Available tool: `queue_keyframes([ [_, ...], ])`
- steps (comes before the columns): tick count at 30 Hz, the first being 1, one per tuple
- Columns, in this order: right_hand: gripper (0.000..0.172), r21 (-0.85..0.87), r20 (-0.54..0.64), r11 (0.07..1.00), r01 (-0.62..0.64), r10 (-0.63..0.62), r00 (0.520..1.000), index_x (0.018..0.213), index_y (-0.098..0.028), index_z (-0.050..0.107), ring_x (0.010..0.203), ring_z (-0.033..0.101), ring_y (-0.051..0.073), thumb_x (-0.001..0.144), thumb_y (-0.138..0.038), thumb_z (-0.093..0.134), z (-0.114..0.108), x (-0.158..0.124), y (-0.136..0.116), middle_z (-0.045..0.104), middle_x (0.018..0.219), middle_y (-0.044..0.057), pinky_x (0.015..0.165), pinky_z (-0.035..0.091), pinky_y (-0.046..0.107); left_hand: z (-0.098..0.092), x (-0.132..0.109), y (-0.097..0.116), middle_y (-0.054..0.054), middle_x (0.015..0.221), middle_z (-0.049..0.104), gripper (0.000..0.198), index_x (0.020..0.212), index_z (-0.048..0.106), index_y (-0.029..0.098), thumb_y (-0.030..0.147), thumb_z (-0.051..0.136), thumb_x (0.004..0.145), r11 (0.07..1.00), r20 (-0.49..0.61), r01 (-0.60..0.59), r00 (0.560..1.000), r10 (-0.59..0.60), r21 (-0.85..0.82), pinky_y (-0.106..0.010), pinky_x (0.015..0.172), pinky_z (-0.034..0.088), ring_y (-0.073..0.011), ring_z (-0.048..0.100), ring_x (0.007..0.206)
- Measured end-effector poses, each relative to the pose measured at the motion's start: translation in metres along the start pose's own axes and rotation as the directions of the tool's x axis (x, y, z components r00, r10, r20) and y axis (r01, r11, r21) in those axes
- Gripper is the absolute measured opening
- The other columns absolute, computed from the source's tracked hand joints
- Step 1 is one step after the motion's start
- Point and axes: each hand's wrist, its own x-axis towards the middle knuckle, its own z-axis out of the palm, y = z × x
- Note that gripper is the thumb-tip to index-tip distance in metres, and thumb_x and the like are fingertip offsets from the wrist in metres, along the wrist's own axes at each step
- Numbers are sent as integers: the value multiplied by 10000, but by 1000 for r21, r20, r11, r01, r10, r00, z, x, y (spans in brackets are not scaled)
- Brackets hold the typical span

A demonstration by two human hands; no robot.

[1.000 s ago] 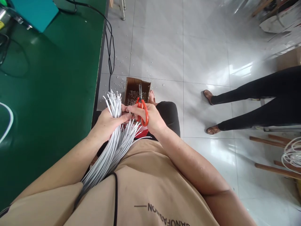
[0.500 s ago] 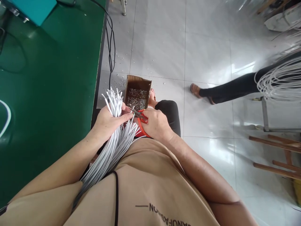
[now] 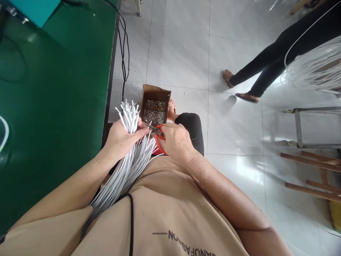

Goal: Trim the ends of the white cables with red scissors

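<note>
My left hand (image 3: 119,137) is closed around a bundle of white wires (image 3: 126,160), just past the right edge of the green worktop (image 3: 66,103). The bundle's long axis runs slantwise from beneath my left arm, along my body, up and away to the right; the gripped wires point their ends forward above my fist, while another cluster fans out on its right side with tips leaning forward and right. One thin wire end stands up by my left thumb. My right hand (image 3: 178,139) is clamped on the handles of red-handled cutters (image 3: 159,131), whose tips point left and slightly forward at that thumb; whether the blades touch the wire I cannot tell. My fist hides the middle of the bundle, and my fingers cover much of the handles. Beyond both hands sits an open cardboard box (image 3: 160,91) with small clippings (image 3: 153,116) inside, its near side blocked by my hands. Black cables (image 3: 123,53) hang along the worktop's right edge, and a teal case (image 3: 37,10) stands by its far edge. Well off to my right are a co-worker's dark-trousered legs (image 3: 275,58), blurred white wire coils (image 3: 317,67), a metal frame (image 3: 298,128) and wooden legs (image 3: 306,159).
</note>
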Motion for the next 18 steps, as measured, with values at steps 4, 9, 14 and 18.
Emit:
queue_keyframes([
  [4, 285, -38, -54, 999, 22, -24, 998, 785, -136, 663, 748, 563, 181, 893, -330, 486, 3, 0, 2, 647, 795, 83, 696, 337, 319, 0, -1, 0, -12, 827, 712, 211, 796, 601, 184, 289, 736, 673, 1000, -1, -1, 1000, 1, -15, -334, 765, 475, -188, 650, 768],
  [9, 244, 279, -24, 959, -48, 57, 998, 681, -155, 636, 631, 496, 128, 818, -345, 570, 3, 2, 8, 615, 721, 38, 604, 341, 282, 1, -2, -1, -15, 823, 723, 224, 807, 594, 189, 285, 749, 677, 996, 10, 15, 1000, -14, -87, -353, 795, 491, -204, 674, 794],
  [14, 198, 810, 21, 574, -118, 172, 985, 838, -192, 694, 639, 538, 107, 792, -364, 608, -7, 8, 4, 636, 708, -13, 609, 419, 236, 1, 0, -5, -24, 818, 717, 303, 819, 613, 180, 377, 779, 659, 997, 32, 10, 999, -8, -76, -348, 755, 489, -189, 642, 736],
  [18, 160, 909, 84, 386, -157, 199, 976, 763, -166, 685, 638, 557, 101, 729, -320, 659, -10, 13, -3, 654, 722, -8, 607, 440, 223, 1, 1, -6, -18, 792, 702, 306, 818, 620, 178, 395, 775, 666, 997, 55, 6, 999, -1, -80, -332, 735, 476, -178, 627, 713],
])
